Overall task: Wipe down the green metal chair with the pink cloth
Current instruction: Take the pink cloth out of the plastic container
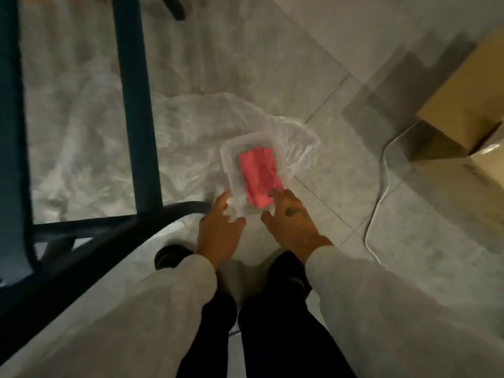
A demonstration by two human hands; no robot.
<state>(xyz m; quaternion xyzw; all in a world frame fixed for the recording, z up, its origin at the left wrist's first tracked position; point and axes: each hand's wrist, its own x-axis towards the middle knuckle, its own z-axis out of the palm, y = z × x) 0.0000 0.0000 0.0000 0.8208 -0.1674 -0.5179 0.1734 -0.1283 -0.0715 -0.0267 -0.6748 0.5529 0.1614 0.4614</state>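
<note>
The pink cloth (260,177) lies folded inside a clear plastic tub (231,151) on the floor. My left hand (218,230) hovers at the tub's near left corner, fingers spread and relaxed. The fingertips of my right hand (291,219) reach over the tub's near edge and touch the cloth's near end. Neither hand grips anything. The dark green metal chair (133,105) fills the left side, its bars close to my left forearm.
A clear plastic sheet (109,148) covers the floor under the chair and tub. A white cable (381,192) snakes across the grey tiles on the right. Cardboard boxes (469,99) stand at the right. My feet are below my hands.
</note>
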